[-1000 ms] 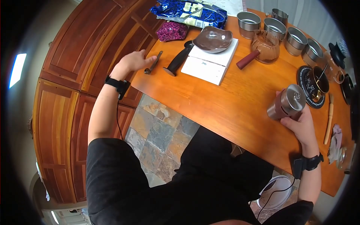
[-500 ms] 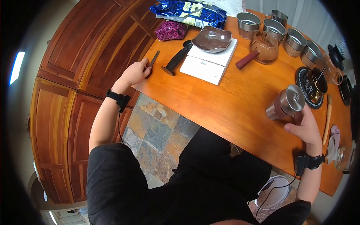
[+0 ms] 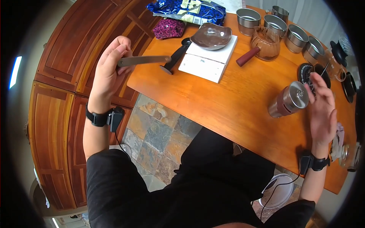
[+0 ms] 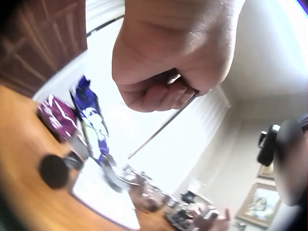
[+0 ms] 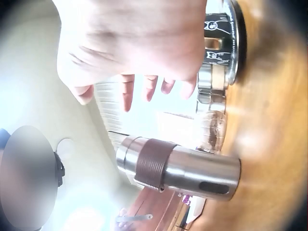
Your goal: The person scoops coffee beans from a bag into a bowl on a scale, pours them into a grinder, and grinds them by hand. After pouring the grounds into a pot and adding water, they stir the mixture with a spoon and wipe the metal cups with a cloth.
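My left hand (image 3: 110, 70) is raised off the table's left corner and grips a flat metal crank handle (image 3: 146, 59) by one end, its bar pointing right. In the left wrist view the fingers curl around that end, and the thin bar (image 4: 159, 132) slants down from them. A steel hand coffee grinder (image 3: 288, 99) with a brown band stands upright near the table's front right, a small shaft showing on its top. Just right of it my right hand (image 3: 323, 110) is held with fingers spread and nothing in them; in the right wrist view it is apart from the grinder (image 5: 192, 168).
A brown dish (image 3: 211, 36) sits on a white scale (image 3: 201, 68), beside a black-handled tool (image 3: 175, 57). Behind are a glass server (image 3: 266, 47), several metal cups (image 3: 249, 21) and a blue bag (image 3: 190, 11). A dark cup on a saucer (image 3: 304, 72) stands behind my right hand.
My left hand picked up the crank handle from the table's left edge and raised it. My right hand let go of the grinder and opened beside it; the grinder stays standing.
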The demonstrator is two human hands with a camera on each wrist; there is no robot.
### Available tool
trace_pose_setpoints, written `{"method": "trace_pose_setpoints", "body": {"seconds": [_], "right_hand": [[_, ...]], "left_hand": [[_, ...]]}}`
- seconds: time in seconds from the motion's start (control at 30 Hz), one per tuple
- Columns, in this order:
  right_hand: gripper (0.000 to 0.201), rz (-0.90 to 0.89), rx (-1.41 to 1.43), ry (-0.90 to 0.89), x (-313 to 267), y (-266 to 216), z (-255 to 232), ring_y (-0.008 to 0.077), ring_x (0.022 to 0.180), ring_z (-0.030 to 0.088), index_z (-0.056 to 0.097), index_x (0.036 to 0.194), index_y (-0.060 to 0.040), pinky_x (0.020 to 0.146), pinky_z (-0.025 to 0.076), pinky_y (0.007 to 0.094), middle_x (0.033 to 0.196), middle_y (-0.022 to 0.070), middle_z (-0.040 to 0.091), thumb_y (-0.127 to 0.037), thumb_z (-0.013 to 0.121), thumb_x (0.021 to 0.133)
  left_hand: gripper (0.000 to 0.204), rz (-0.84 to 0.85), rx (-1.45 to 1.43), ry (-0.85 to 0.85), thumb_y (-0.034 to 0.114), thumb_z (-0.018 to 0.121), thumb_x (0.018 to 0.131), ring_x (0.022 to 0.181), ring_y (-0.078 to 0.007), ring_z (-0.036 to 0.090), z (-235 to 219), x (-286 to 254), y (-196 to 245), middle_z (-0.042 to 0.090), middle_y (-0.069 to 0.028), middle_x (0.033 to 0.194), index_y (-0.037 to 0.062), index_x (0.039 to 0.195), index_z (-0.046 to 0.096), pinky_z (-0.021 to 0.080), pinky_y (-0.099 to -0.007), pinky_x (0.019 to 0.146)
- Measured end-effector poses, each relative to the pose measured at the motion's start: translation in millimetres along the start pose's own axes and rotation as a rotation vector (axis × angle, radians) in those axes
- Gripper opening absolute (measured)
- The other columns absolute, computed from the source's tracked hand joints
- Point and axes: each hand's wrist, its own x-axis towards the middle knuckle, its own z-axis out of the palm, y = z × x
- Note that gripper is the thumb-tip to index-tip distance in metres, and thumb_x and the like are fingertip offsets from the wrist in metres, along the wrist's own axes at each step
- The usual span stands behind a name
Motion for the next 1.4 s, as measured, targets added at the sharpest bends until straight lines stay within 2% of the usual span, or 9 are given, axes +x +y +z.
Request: {"method": "trace_pose_setpoints", "body": {"seconds": [0.07,0.23,0.33,0.47,0.6,0.83,1.13,1.33,1.4], "right_hand": [[0.051,-0.030,0.156,0.038,-5.7,-0.9,-16.5,0.0252,0.135,0.036,0.055,0.099,-0.0082,0.107,0.034,0.0422,0.143,0.0224,0.040,-0.057,0.041,0.095],[0.045,0.095,0.894,-0.383,-9.1,-16.8,-13.8,0.0236,0.085,0.061,0.057,0.080,-0.0066,0.068,0.049,0.0274,0.100,0.0182,0.064,-0.051,0.064,0.087],[0.056,0.211,0.925,-0.775,-9.0,-18.2,-7.1,0.0216,0.061,0.065,0.065,0.088,0.0045,0.054,0.054,0.0281,0.079,0.0183,0.069,-0.046,0.082,0.073],[0.091,0.319,0.952,-0.979,-12.8,-9.9,10.1,0.0247,0.076,0.069,0.040,0.129,0.0162,0.065,0.057,0.0286,0.101,0.0271,0.066,-0.036,0.087,0.071],[0.113,0.488,0.875,-1.188,-10.3,-10.2,9.7,0.0247,0.087,0.069,0.012,0.144,0.0170,0.073,0.057,0.0294,0.113,0.0295,0.062,-0.025,0.087,0.072],[0.056,0.778,0.625,-1.050,-17.5,-18.7,13.2,0.0228,0.084,0.071,0.053,0.125,0.0043,0.071,0.058,0.0272,0.100,0.0180,0.069,-0.003,0.076,0.074],[0.029,0.687,0.559,-1.112,-22.6,-18.5,23.8,0.0166,0.078,0.071,0.063,0.105,0.0028,0.068,0.056,0.0265,0.095,0.0104,0.071,-0.005,0.074,0.080],[0.018,0.579,0.529,-0.952,-21.8,-17.7,25.8,0.0157,0.070,0.068,0.062,0.097,0.0032,0.062,0.055,0.0251,0.088,0.0110,0.070,-0.006,0.070,0.084],[0.023,0.741,0.666,-0.729,-26.3,-25.4,25.7,0.0175,0.060,0.066,0.063,0.089,0.0049,0.053,0.053,0.0243,0.082,0.0164,0.069,-0.015,0.072,0.082]], "left_hand": [[0.017,-0.012,-0.114,-0.127,0.025,0.048,0.100,0.044,-0.0020,0.030,29.7,-2.1,15.3,0.040,0.0052,0.055,0.0087,0.096,0.049,0.025,-0.0188,0.046],[0.032,-0.146,-0.238,-0.303,0.037,0.050,0.097,0.031,0.0000,0.029,103.7,2.0,25.6,0.037,0.0080,0.044,0.0104,0.084,0.039,0.021,-0.0154,0.034],[0.039,-0.279,-0.190,-0.459,0.040,0.061,0.092,0.033,-0.0006,0.033,137.5,0.8,28.5,0.041,0.0055,0.050,0.0088,0.083,0.040,0.024,-0.0156,0.034],[0.031,-0.529,-0.320,-0.729,0.027,0.064,0.092,0.049,-0.0041,0.048,180.5,0.5,33.4,0.049,0.0009,0.065,0.0044,0.085,0.043,0.035,-0.0180,0.041],[0.019,-0.446,-0.365,-0.922,0.010,0.061,0.094,0.056,-0.0027,0.050,212.0,-8.1,8.7,0.052,0.0012,0.072,0.0046,0.089,0.043,0.038,-0.0173,0.051],[0.021,-0.342,-0.479,-0.934,0.008,0.064,0.093,0.063,-0.0019,0.051,248.1,-14.8,-10.7,0.056,0.0023,0.076,0.0056,0.095,0.043,0.036,-0.0180,0.055],[0.024,-0.076,-0.405,-0.869,0.015,0.069,0.091,0.065,-0.0033,0.053,263.7,-14.1,-23.3,0.057,0.0020,0.076,0.0052,0.096,0.047,0.038,-0.0192,0.058],[0.018,0.066,-0.188,-0.775,0.021,0.053,0.098,0.062,-0.0086,0.056,250.4,-6.2,-15.4,0.054,-0.0024,0.078,0.0035,0.096,0.049,0.040,-0.0221,0.055],[0.015,0.028,-0.071,-0.656,0.016,0.046,0.096,0.069,-0.0111,0.058,239.3,-1.6,-16.2,0.050,-0.0047,0.080,0.0025,0.100,0.050,0.043,-0.0232,0.060]]}}
